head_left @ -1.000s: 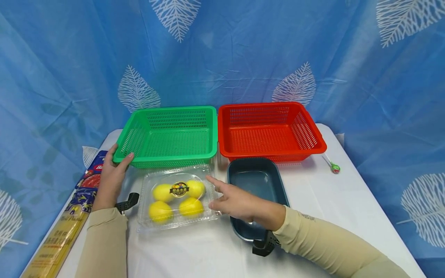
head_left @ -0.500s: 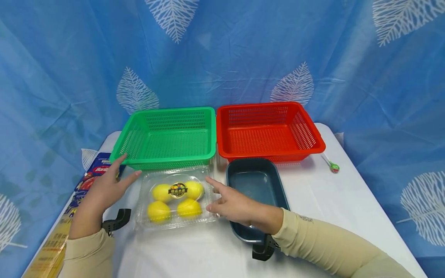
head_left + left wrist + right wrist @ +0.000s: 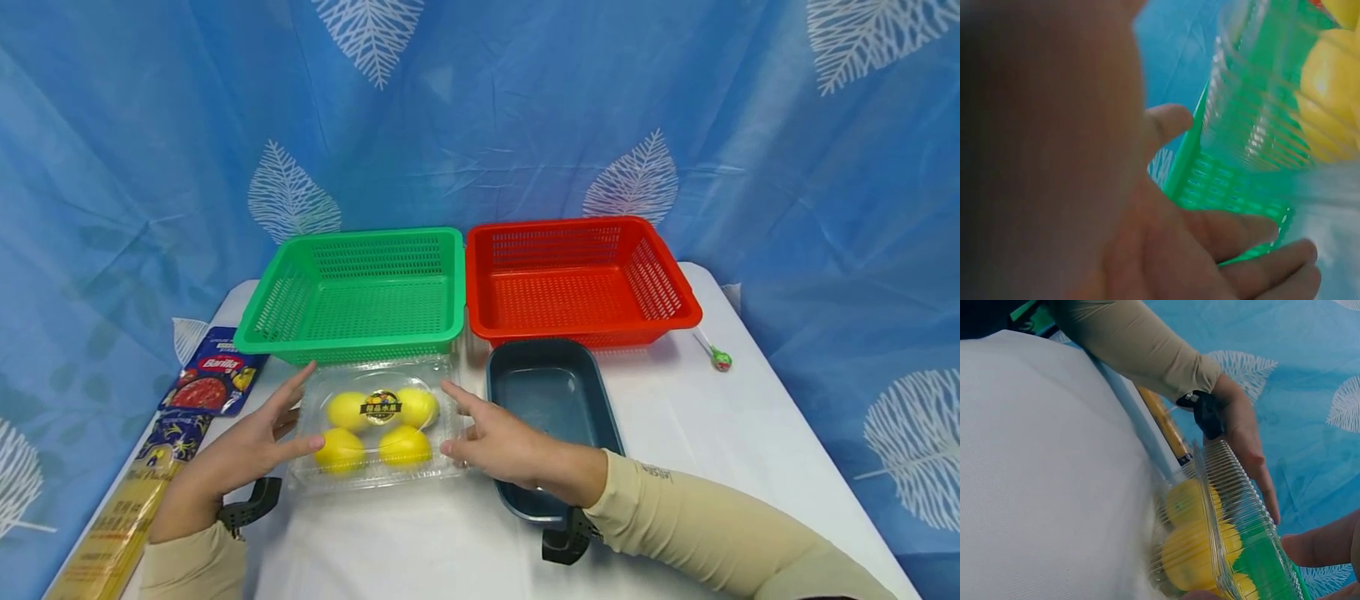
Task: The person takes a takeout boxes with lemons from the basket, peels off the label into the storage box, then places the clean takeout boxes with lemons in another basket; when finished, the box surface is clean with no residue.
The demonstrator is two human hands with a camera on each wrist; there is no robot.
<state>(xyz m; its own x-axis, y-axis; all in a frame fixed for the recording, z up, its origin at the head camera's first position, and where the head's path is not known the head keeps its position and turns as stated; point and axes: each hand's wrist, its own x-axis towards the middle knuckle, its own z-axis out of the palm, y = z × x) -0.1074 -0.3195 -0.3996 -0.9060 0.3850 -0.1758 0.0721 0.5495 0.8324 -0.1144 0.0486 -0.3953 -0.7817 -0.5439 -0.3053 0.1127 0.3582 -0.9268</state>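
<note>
A clear plastic fruit box (image 3: 442,379) with several lemons (image 3: 405,446) inside lies on the white table, its lid closed and bearing a dark label. My left hand (image 3: 247,442) is at the box's left side, thumb by the front corner and fingers spread along the back; the left wrist view shows the fingers extended beside the ribbed wall. Opposite it, my right hand (image 3: 502,437) reaches over a dark blue basin (image 3: 555,396), index finger and thumb spread right at the box's right edge. In the right wrist view the box (image 3: 1235,487) sits between both hands.
A green basket (image 3: 352,346) and a red basket (image 3: 585,333) stand side by side at the back. Along the left edge lie a blue Barilla pouch (image 3: 213,375) and a long yellow pasta pack (image 3: 112,533). A lollipop (image 3: 721,360) lies far right.
My left hand has left the green basket's front left corner and come down to the fruit box's left side. My right hand has stayed at the box's right edge.
</note>
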